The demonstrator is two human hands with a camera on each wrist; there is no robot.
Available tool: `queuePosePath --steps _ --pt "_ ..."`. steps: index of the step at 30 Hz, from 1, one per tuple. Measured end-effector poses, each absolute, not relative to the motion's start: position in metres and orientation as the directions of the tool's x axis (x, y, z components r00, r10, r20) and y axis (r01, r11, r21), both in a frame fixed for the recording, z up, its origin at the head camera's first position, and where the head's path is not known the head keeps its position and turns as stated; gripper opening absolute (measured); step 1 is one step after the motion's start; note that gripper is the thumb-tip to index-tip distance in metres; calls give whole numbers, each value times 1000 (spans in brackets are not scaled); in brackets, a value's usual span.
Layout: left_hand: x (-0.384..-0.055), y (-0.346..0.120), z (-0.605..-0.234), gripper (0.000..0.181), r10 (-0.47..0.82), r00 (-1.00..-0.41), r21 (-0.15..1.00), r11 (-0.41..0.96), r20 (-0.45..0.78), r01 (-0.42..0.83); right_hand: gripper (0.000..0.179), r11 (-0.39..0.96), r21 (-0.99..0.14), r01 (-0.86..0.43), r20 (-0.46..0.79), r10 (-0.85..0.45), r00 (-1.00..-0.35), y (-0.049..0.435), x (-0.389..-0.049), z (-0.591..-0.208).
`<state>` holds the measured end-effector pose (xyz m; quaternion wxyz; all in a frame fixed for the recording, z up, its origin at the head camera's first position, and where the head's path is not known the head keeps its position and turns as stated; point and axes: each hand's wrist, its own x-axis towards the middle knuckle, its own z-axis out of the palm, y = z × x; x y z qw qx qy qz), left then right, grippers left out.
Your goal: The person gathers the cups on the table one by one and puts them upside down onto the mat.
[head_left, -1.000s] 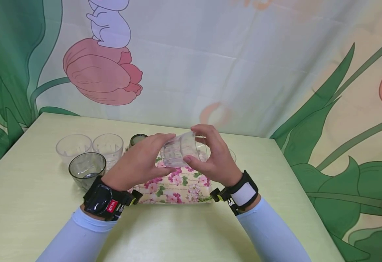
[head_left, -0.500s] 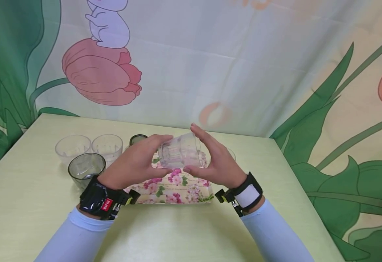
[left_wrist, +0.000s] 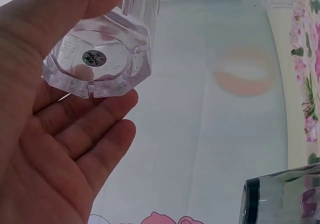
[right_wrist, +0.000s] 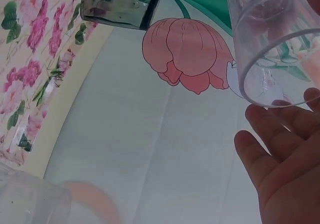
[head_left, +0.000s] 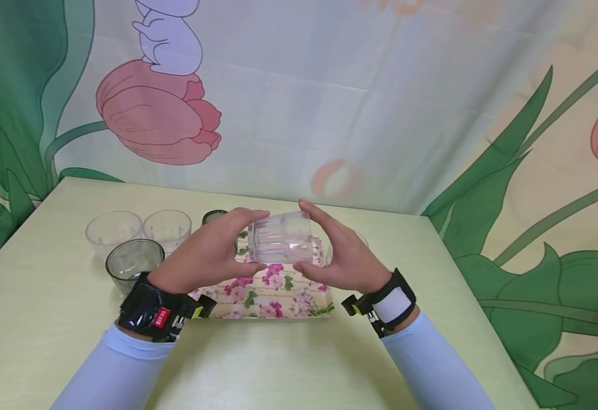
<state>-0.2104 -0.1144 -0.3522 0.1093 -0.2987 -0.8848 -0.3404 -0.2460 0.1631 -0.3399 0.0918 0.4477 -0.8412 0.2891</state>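
A clear faceted tumbler (head_left: 280,239) lies sideways in the air over a flower-patterned tray (head_left: 273,310), its base toward the left and its mouth toward the right. My left hand (head_left: 211,250) grips the base end between thumb and fingers; a small dark sticker (left_wrist: 94,58) shows on that base in the left wrist view. Around the rim end, my right hand (head_left: 347,253) is spread wide, thumb below and fingers above. In the right wrist view its fingers (right_wrist: 270,134) lie close to the rim (right_wrist: 250,91); whether they touch it, I cannot tell.
Left of the tray stand two clear cups (head_left: 113,225) and a smoky grey glass (head_left: 136,265). A dark tumbler (head_left: 214,216) is at the tray's back left. Another clear cup (right_wrist: 30,199) is partly hidden behind my right hand. A printed curtain (head_left: 278,114) hangs behind the table.
My right hand has loosened from the rim and drawn slightly to the right, its fingers spreading. The tumbler has levelled out in my left hand, which has shifted slightly left.
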Motion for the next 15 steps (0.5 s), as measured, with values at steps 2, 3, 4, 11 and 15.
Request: queuePosePath --steps 2,3,4,11,15 --pt "-210 -115 -352 88 454 -800 539 591 391 599 98 418 -411 -810 418 -704 -575 163 -246 -340" --pt "-210 -115 -352 88 456 -801 538 593 388 599 98 409 -414 -813 421 -706 -569 163 -247 -340" --pt "-211 -116 -352 88 459 -800 536 594 387 600 98 399 -418 -816 425 -708 -564 163 -247 -341" --pt "-213 -117 -351 86 474 -774 505 586 420 634 96 388 -415 -823 438 -708 -554 163 -249 -341" --pt "-212 -116 -351 85 478 -770 513 575 423 638 94 402 -455 -794 397 -707 -586 165 -248 -343"
